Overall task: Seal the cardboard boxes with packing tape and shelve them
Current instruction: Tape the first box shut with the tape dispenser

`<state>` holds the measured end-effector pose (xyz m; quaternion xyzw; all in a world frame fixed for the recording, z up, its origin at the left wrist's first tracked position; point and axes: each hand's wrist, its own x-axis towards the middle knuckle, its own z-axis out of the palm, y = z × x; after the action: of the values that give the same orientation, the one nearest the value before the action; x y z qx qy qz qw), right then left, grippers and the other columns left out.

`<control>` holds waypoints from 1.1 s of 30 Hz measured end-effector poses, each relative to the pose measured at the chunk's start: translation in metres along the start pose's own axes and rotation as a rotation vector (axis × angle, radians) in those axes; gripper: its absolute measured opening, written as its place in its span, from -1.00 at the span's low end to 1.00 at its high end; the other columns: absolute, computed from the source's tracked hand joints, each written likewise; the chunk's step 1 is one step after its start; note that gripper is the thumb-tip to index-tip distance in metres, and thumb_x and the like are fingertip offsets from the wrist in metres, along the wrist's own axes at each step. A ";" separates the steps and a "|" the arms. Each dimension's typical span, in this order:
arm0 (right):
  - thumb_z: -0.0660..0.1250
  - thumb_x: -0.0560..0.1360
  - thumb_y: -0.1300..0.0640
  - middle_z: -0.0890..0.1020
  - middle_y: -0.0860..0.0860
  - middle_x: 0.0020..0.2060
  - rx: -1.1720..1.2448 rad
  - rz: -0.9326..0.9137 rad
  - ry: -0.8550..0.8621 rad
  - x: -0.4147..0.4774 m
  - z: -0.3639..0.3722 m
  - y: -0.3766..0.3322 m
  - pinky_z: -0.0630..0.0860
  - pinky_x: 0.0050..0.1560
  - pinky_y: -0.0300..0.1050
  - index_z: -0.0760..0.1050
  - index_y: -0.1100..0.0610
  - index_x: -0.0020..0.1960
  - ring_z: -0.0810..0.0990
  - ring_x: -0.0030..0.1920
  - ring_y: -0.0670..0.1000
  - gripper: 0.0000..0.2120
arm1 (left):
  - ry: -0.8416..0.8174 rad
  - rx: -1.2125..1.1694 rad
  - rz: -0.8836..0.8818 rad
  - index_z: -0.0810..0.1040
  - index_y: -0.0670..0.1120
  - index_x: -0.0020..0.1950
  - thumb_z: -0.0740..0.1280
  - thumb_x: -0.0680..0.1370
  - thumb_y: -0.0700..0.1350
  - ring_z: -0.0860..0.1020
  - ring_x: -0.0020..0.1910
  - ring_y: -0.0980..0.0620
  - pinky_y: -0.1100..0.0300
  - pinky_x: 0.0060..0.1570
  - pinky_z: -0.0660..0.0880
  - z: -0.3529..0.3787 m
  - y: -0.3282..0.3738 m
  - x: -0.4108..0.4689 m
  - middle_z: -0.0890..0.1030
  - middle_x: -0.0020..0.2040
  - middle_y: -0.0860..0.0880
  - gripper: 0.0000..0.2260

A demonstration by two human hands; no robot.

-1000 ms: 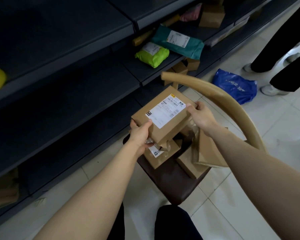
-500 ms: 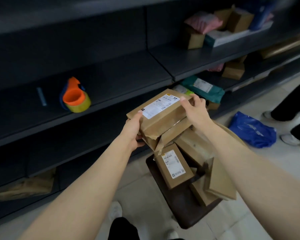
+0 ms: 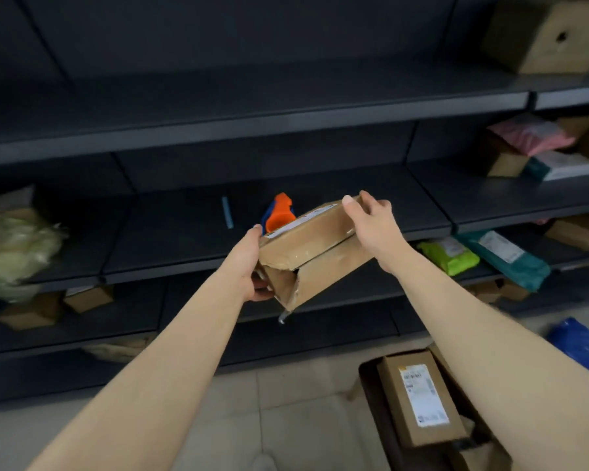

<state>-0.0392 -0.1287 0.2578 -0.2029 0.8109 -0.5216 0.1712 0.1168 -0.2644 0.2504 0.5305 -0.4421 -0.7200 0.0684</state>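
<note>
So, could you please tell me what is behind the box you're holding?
An orange and blue tape dispenser on the shelf pokes out behind the box; its lower part is hidden.

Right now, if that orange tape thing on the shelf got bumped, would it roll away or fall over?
The orange tape dispenser probably wouldn't roll far: its shape looks lumpy, not round. It stands tall on the shelf, so a nudge from the cardboard box might tip it. It looks like hard plastic, so likely stiff.

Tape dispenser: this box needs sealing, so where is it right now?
The orange and blue tape dispenser sits on the middle shelf straight ahead, just behind the held box, right of a small blue stick.
</note>
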 end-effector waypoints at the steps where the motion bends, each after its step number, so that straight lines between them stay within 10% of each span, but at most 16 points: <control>1: 0.16 0.54 -0.25 0.17 0.03 0.45 -0.007 -0.013 -0.017 0.003 0.015 -0.009 0.28 0.31 0.03 0.12 0.04 0.54 0.26 0.41 0.09 -0.32 | 0.029 -0.013 -0.003 0.51 -0.06 0.07 0.28 0.48 0.26 0.58 -0.06 -0.19 -0.14 -0.07 0.49 -0.016 0.008 0.004 0.63 -0.05 -0.15 -0.59; 8: 0.12 0.57 -0.24 0.20 0.03 0.50 -0.022 -0.035 -0.142 0.031 0.122 -0.060 0.25 0.25 -0.08 0.07 0.08 0.55 0.25 0.44 0.09 -0.32 | 0.144 -0.091 -0.014 0.41 -0.10 0.17 0.30 0.46 0.27 0.56 -0.01 -0.24 -0.26 0.09 0.45 -0.117 0.057 0.037 0.57 0.05 -0.20 -0.49; 21: 0.09 0.59 -0.22 0.37 0.11 0.40 -0.125 0.074 -0.298 0.070 0.233 -0.082 0.27 0.08 -0.12 0.22 0.17 0.49 0.37 0.33 0.13 -0.38 | 0.149 -0.213 -0.022 0.54 -0.16 0.10 0.13 0.51 0.35 0.65 -0.22 -0.15 0.04 -0.34 0.54 -0.208 0.088 0.090 0.68 -0.16 -0.18 -0.41; 29: 0.13 0.62 -0.08 0.48 0.16 0.28 -0.083 0.126 -0.313 0.094 0.245 -0.078 0.31 0.02 -0.14 0.33 0.22 0.41 0.46 0.05 0.03 -0.51 | 0.102 -0.497 0.095 0.43 -0.24 0.24 0.11 0.65 0.06 0.62 0.02 -0.15 -0.05 0.16 0.49 -0.210 0.083 0.115 0.62 0.08 -0.23 -0.60; 33: 0.17 0.62 -0.03 0.38 0.12 0.41 -0.093 0.128 -0.319 0.105 0.245 -0.072 0.30 0.15 -0.14 0.24 0.17 0.49 0.38 0.35 0.12 -0.50 | 0.119 -0.425 0.150 0.48 -0.20 0.21 0.08 0.66 -0.01 0.55 0.12 -0.11 0.00 0.28 0.37 -0.203 0.085 0.123 0.58 0.16 -0.18 -0.67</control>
<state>0.0008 -0.3991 0.2200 -0.2386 0.8078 -0.4327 0.3212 0.1997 -0.4997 0.2152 0.5113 -0.3138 -0.7573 0.2581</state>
